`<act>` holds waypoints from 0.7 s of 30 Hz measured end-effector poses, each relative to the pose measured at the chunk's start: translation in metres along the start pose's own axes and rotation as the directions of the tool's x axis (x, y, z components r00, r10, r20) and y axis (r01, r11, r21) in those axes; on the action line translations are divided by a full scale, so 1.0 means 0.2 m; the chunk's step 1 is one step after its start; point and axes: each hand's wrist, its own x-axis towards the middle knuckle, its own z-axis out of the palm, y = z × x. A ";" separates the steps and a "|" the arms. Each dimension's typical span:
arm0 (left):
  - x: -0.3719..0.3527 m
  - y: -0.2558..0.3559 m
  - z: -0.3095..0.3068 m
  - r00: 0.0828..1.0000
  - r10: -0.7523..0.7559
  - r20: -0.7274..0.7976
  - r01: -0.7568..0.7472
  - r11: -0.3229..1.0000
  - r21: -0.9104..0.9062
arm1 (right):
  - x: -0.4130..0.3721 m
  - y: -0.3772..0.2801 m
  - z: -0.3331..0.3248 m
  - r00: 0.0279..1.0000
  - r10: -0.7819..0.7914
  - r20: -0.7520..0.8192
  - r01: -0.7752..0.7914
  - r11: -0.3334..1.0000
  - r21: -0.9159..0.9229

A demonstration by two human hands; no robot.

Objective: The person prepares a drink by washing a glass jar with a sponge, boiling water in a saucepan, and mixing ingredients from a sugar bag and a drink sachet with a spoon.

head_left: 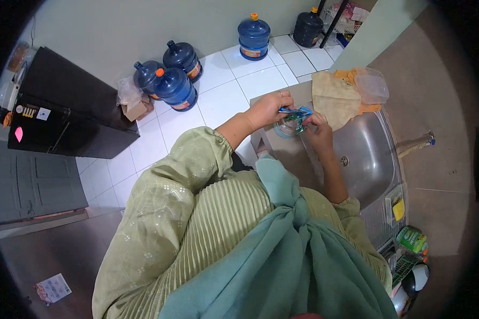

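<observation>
So I've got a crinkly blue-green packet [303,111] pinched between both hands, fingers curled in and thumbs closed on it, nothing spread wide. My left hand [270,110] has the left end and my right hand [320,134] has the right side. It's above a clear round glass [286,128] at the far end of the tabletop [291,155], just left of the sink [366,151], with a tan cloth [332,98] to the right. Can't tell if the packet is open, or what's in it, sorry.

Looks like thin film, so I'd guess super light, floppy and kinda slippery. I'd hold it by the edges with fingertips and not squeeze the middle. The glass is probably stiff and breakable, so if anyone's grabbing that, go low around the sides, gently.
</observation>
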 end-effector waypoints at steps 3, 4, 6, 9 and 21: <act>0.02 0.02 0.00 0.999 -0.013 0.041 0.009 0.996 0.086 | 0.01 0.00 0.00 0.997 -0.065 0.047 0.069 0.995 -0.075; 0.02 0.02 0.01 0.999 -0.010 0.043 0.006 0.997 0.083 | 0.01 -0.01 0.01 0.998 -0.043 0.056 0.048 0.994 -0.102; 0.03 0.01 0.02 0.998 0.028 0.048 -0.034 0.992 0.121 | 0.00 0.00 0.02 0.998 -0.017 0.058 0.024 0.991 -0.130; 0.04 0.00 0.00 0.996 -0.020 0.085 0.014 0.997 0.071 | -0.01 -0.01 0.04 0.995 -0.100 -0.026 0.098 0.993 -0.070; 0.18 0.05 -0.09 0.972 0.010 0.235 -0.075 0.960 0.269 | 0.01 -0.09 -0.06 0.992 -0.123 0.024 0.126 0.974 -0.187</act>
